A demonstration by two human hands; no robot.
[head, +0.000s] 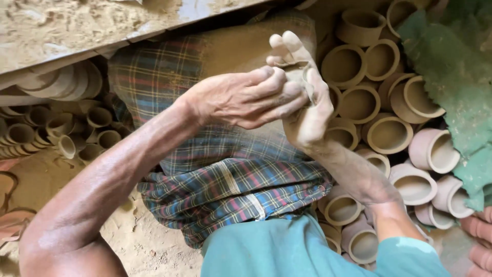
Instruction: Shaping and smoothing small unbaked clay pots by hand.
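Clay-dusted board [77, 31] fills the upper left of the frame, cut off by the top edge. Below it, pale shallow dishes [66, 82] lean in a stack, and small brown clay cups [61, 128] lie heaped in shadow; how many is hard to tell.

From the lower left a bare forearm rises to the left hand [241, 97] at the centre, fingers pointing right and closed against the other hand. The right hand [307, 102] stands upright just right of centre, fingers pointing up, palm coated in grey clay. Both hands are pressed together on a small lump of clay [300, 72], of which only a sliver shows between the fingers; its shape cannot be made out.

Behind the hands lies checked cloth [225, 179] over the person's lap, and teal fabric [287, 251] covers the bottom centre, cut off below.

On the right, rows of unfired clay pots [389, 133] lie on their sides, mouths open to the camera. A green cloth [456, 77] hides the pots at the upper right. Pinkish shapes at the lower right edge are cropped and unclear.
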